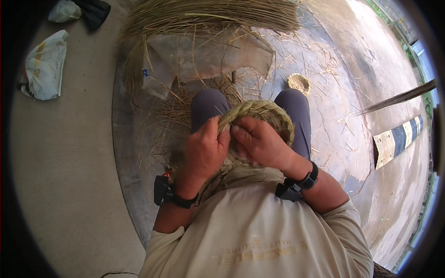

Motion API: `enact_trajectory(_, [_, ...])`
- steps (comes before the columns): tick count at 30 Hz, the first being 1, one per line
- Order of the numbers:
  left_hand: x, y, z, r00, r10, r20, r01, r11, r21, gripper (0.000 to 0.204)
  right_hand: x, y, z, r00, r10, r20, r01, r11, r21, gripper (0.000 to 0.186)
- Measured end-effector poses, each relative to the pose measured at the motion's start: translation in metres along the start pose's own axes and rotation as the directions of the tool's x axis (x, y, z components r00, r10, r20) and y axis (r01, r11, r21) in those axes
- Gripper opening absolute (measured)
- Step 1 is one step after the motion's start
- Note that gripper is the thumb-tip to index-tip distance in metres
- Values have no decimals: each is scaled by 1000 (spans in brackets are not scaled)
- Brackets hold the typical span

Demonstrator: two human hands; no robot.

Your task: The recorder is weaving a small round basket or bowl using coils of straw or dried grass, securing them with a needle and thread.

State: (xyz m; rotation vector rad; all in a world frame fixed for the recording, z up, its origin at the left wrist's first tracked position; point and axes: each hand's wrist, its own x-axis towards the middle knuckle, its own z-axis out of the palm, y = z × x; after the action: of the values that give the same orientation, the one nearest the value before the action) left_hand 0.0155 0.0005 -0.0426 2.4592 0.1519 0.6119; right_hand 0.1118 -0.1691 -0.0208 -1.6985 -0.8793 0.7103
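A round woven straw basket (283, 121) with a braided rim sits in my lap, tilted so that its opening shows. My left hand (206, 144) is closed on the left side of its rim, thumb pressed along the edge. Inside the opening, my right hand (260, 144) has its fingers pinched together close to the left thumb. What lies between those right fingertips is too small to make out. A thin pale sliver stands up just above the left hand. Beneath my wrists, part of the basket's near side is hidden.
Ahead lies a big bundle of long dry stalks (218, 16) beside a clear plastic sheet (199, 55). A smaller straw basket (298, 83) sits beyond my right knee. Loose straw litters the floor. White bag (46, 65) at left; striped block (397, 141) and broom-like bristles (401, 96) at right.
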Motion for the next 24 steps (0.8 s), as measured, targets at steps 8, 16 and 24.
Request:
enact_trajectory(8, [16, -4, -23, 997, 59, 40, -66, 971, 228, 29, -2, -1, 4, 985, -153, -80, 131, 964, -232, 14])
enact_trajectory(16, [21, 0, -26, 946, 253, 200, -293, 933, 206, 35, 1, -35, -38, 877, -424, -226, 186, 734, -654, 16])
enact_trajectory(24, [24, 11, -13, 906, 362, 218, -401, 900, 171, 38, 53, -16, -52, 948, -282, -149, 204, 895, -397, 23])
